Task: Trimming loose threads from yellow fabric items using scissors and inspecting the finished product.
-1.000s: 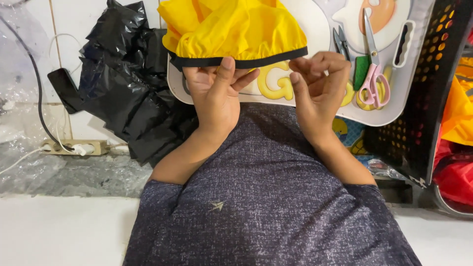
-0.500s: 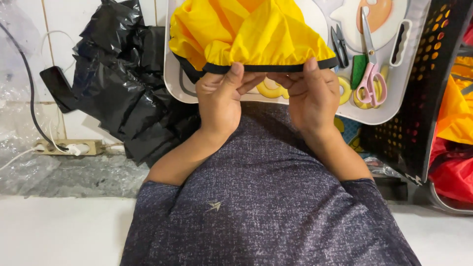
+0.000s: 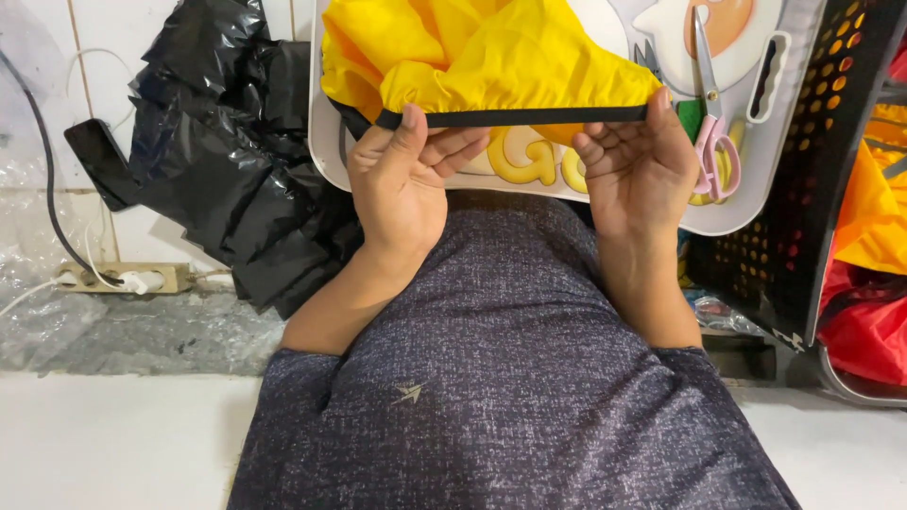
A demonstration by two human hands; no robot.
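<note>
Slippage is my main worry in the head view: the left hand (image 3: 402,184) and right hand (image 3: 638,161) each pinch the black band (image 3: 515,117) of the yellow cloth (image 3: 482,57) between thumb and fingers, and I judge the band, stretched taut between them, could snap out of either pinch. Scissors (image 3: 710,113) lie just right of the right fingers on the white tray (image 3: 756,203); a jerk that way could knock them. Beyond the fingers the cloth runs off the top edge, so I cannot tell its full shape. Yellow shapes under the hands are half covered. Black plastic bags (image 3: 227,151) left of the left fingers hide whatever lies beneath.
</note>
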